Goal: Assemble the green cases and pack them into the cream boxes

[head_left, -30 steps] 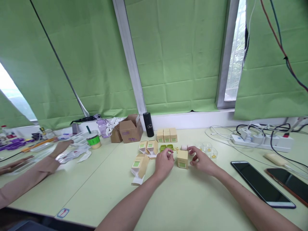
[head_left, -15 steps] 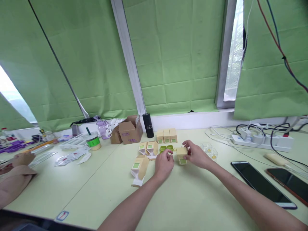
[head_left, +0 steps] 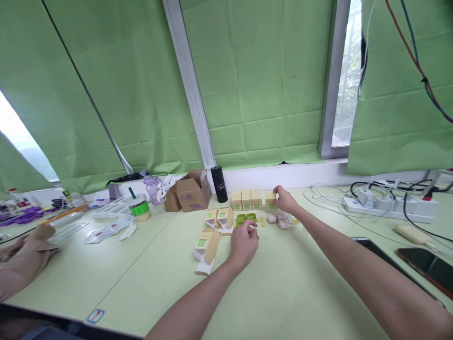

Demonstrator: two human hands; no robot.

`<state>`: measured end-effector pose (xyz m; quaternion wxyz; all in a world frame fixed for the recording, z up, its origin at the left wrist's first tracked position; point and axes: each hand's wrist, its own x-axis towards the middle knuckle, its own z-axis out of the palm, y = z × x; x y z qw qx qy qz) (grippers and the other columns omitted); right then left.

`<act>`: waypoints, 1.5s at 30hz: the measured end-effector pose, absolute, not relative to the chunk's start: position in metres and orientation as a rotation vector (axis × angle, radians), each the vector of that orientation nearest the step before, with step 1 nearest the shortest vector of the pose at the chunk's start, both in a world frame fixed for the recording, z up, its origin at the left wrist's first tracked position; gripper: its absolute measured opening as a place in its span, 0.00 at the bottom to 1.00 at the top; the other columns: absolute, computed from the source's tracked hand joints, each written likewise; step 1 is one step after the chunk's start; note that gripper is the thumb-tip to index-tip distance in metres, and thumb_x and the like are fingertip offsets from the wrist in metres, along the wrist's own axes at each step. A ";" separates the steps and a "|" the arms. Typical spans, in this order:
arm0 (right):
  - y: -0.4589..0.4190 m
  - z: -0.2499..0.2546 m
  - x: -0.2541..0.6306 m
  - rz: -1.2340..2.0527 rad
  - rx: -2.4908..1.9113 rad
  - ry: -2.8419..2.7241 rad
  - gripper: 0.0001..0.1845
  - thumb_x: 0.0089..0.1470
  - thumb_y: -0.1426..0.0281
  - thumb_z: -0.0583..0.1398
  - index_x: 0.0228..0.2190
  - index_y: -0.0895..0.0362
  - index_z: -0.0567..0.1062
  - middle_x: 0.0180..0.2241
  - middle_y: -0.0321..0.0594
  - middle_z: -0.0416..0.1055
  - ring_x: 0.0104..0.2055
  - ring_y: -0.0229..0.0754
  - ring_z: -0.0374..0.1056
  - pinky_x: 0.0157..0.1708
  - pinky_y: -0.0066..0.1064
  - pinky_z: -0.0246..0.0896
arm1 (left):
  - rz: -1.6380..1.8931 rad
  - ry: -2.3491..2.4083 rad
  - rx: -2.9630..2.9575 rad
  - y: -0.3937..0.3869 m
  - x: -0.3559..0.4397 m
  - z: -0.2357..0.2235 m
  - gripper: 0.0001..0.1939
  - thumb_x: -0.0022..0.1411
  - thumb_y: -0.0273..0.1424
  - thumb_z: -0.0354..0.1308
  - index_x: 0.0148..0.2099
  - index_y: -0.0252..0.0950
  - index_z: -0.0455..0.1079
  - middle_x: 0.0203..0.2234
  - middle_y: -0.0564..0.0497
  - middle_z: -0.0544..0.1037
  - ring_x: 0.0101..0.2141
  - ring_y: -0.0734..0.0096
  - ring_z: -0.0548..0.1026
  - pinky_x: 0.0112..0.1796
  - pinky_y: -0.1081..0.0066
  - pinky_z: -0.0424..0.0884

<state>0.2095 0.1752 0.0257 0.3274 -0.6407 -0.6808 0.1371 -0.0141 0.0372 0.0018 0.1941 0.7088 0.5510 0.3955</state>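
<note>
My right hand (head_left: pixel 286 201) pinches a small tan carton (head_left: pixel 271 204) with a green label at its side, just right of a row of three closed cartons (head_left: pixel 247 200). My left hand (head_left: pixel 245 242) hovers loosely curled over the table, fingers a little apart, and nothing shows in it. Just beyond it lie green cups (head_left: pixel 246 218) and small yellow pieces (head_left: pixel 261 221). Pale pink cylinders (head_left: pixel 282 221) and clear cups (head_left: pixel 294 220) lie below my right wrist. To the left are two open-flapped cartons (head_left: pixel 219 216) and a nearer one (head_left: pixel 207 245) with its flap out.
A black bottle (head_left: pixel 219 184) and a cardboard box (head_left: pixel 194 191) stand by the wall. A power strip (head_left: pixel 389 210) with cables and phones (head_left: pixel 430 269) lie at right. A lidded drink cup (head_left: pixel 139 208) and plastic packets (head_left: pixel 109 229) are at left, near another person's sleeve (head_left: pixel 30 257).
My right hand has carried the carton away from me to beside the row of three. The pink cylinders under its wrist now show. My left hand has hardly moved.
</note>
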 end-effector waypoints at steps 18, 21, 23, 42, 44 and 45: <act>0.164 0.017 0.195 0.154 -1.849 -2.077 0.14 0.59 0.73 0.59 0.47 0.52 0.78 0.49 0.50 0.74 0.52 0.54 0.69 0.47 0.40 0.63 | 1.099 1.530 1.986 0.038 -0.011 -0.001 0.10 0.63 0.25 0.54 0.43 0.39 0.73 0.24 0.55 0.81 0.26 0.69 0.78 0.33 0.71 0.68; 0.168 0.016 0.191 0.112 -1.867 -2.088 0.18 0.61 0.74 0.59 0.52 0.53 0.76 0.52 0.52 0.73 0.55 0.56 0.69 0.50 0.44 0.64 | 1.099 1.520 1.983 0.037 -0.011 -0.001 0.09 0.63 0.25 0.54 0.43 0.39 0.73 0.24 0.55 0.81 0.26 0.69 0.77 0.33 0.71 0.67; 0.172 0.015 0.188 0.091 -1.876 -2.092 0.19 0.62 0.74 0.59 0.54 0.53 0.75 0.53 0.52 0.73 0.56 0.56 0.68 0.53 0.46 0.64 | 1.094 1.521 1.984 0.037 -0.011 -0.001 0.08 0.64 0.25 0.54 0.42 0.39 0.73 0.24 0.55 0.81 0.25 0.69 0.77 0.33 0.71 0.68; 0.189 0.008 0.175 0.037 -1.954 -2.095 0.19 0.66 0.62 0.62 0.55 0.56 0.73 0.56 0.46 0.72 0.52 0.47 0.73 0.51 0.46 0.73 | 1.030 1.518 2.035 0.036 -0.010 -0.001 0.09 0.64 0.27 0.54 0.43 0.40 0.74 0.24 0.54 0.81 0.27 0.67 0.77 0.37 0.68 0.69; 0.187 0.009 0.174 0.046 -1.946 -2.096 0.19 0.66 0.62 0.62 0.55 0.56 0.73 0.56 0.46 0.72 0.52 0.47 0.73 0.51 0.46 0.73 | 1.022 1.518 2.045 0.036 -0.010 -0.001 0.09 0.64 0.27 0.54 0.43 0.41 0.74 0.25 0.54 0.81 0.27 0.66 0.77 0.37 0.68 0.70; 0.185 0.010 0.174 0.050 -1.941 -2.094 0.19 0.66 0.62 0.62 0.55 0.56 0.73 0.56 0.46 0.72 0.52 0.47 0.73 0.51 0.46 0.73 | 1.018 1.521 2.052 0.036 -0.010 -0.001 0.09 0.64 0.26 0.54 0.43 0.41 0.74 0.25 0.54 0.81 0.27 0.66 0.77 0.38 0.68 0.70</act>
